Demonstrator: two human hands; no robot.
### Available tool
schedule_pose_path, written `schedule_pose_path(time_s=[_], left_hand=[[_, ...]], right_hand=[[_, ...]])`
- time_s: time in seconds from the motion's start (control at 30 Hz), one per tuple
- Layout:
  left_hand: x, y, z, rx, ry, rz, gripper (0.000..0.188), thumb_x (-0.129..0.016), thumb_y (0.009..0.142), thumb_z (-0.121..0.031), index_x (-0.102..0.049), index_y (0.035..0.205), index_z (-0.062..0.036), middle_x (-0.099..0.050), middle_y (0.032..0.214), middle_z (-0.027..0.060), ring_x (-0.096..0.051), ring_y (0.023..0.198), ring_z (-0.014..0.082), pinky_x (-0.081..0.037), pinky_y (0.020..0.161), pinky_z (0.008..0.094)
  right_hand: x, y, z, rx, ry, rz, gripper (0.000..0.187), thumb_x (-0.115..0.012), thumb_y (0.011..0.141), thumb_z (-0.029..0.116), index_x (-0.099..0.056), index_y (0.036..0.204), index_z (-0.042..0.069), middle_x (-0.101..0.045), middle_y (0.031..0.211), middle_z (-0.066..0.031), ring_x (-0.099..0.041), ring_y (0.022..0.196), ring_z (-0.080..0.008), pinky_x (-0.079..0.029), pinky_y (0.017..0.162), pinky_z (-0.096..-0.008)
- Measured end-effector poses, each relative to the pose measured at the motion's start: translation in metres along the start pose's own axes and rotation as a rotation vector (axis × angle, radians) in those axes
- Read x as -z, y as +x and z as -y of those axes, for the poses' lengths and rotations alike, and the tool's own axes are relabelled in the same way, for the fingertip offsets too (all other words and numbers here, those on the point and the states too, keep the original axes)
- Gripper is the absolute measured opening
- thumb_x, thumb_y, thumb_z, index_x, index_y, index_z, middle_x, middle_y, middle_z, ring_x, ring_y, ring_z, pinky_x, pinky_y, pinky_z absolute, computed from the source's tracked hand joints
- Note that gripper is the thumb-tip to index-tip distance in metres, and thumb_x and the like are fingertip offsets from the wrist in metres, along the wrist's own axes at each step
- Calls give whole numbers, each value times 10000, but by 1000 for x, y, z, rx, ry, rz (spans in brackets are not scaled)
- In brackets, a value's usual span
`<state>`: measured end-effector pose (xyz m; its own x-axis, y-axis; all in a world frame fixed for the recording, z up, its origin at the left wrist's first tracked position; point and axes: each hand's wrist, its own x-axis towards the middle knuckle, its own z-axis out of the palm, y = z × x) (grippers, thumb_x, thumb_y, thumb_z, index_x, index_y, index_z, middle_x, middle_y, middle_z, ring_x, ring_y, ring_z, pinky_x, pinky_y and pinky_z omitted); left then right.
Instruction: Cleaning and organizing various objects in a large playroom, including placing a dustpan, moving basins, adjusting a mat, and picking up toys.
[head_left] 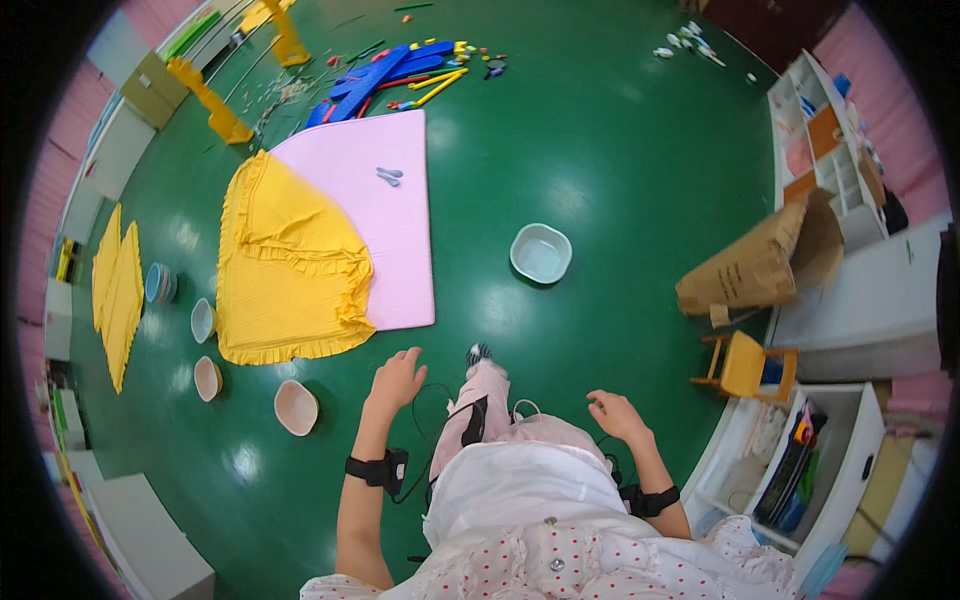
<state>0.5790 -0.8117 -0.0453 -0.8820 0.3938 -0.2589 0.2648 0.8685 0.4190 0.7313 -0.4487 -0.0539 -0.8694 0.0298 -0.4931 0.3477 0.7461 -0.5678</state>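
Red-dotted white clothing (545, 520) filled the lower centre of the frame, nearest the camera, with a forearm at either side. Left of centre, the left hand (398, 378) hung with its fingers loosely extended and held nothing; it lay nearest the lower right corner of the yellow cloth. Right of centre, the right hand (615, 412) was likewise released, its fingers slightly bent.

At the left-centre of the frame, the yellow cloth (285, 305) was bright and matte, edged with a gathered ruffle. Its upper portion was doubled over, so that a second frill crossed the middle, and creases ran through the folded part. It covered the left part of the pink mat (405, 230), whose bare surface appeared pale and smooth, with a rounded upper right corner; two small grey-blue objects (388, 177) rested on it.

To the right of the mat, near the frame's centre, a pale blue basin (541, 255) of rounded-square outline stood upright on the glossy green floor (620, 180). Further basins (296, 408), pinkish and pale blue, stood apart at the left. Blue planks (370, 85) lay crossed at the upper left.
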Motion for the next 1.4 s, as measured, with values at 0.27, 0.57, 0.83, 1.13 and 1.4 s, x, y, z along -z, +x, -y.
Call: schedule_pose_path(time_s=[0.27,0.57,0.83,1.13,1.4], left_hand=[[4,113,68,186,-43,71,329,-519,759,-200,-453,1038,-39,-537,932,169,-528,850,329,-438,698,429],[-69,258,31,145,-493,71,269,-485,754,-149,-466,987,-17,-537,893,205,-517,838,354,-420,709,433],[-219,402,-24,346,-465,260,265,-517,722,-179,-479,942,-36,-556,841,184,-542,801,336,-434,671,430],[-455,520,-9,657,-788,133,320,-516,701,-125,-440,977,16,-534,839,226,-511,822,373,-419,707,426],[-592,511,45,906,-1031,208,753,-637,635,-186,-204,1220,9,-428,1132,251,-442,1032,369,-371,858,375]], right_hand=[[31,138,13,-56,5,265,265,-498,743,182,-543,969,51,-598,818,-146,-577,749,-280,-453,675,-351],[100,259,-24,-332,108,259,170,-482,754,140,-579,860,48,-589,663,-97,-575,586,-174,-448,556,-273],[161,435,-154,-158,-109,524,178,-502,736,131,-567,876,44,-594,689,-81,-581,631,-182,-457,582,-302],[192,735,-336,-117,-1043,486,189,-434,766,177,-539,789,23,-567,825,-180,-532,768,-367,-436,657,-436],[-90,891,-279,146,-1147,326,319,-436,764,111,-424,1083,120,-475,1121,-60,-410,1087,-212,-367,848,-406]])
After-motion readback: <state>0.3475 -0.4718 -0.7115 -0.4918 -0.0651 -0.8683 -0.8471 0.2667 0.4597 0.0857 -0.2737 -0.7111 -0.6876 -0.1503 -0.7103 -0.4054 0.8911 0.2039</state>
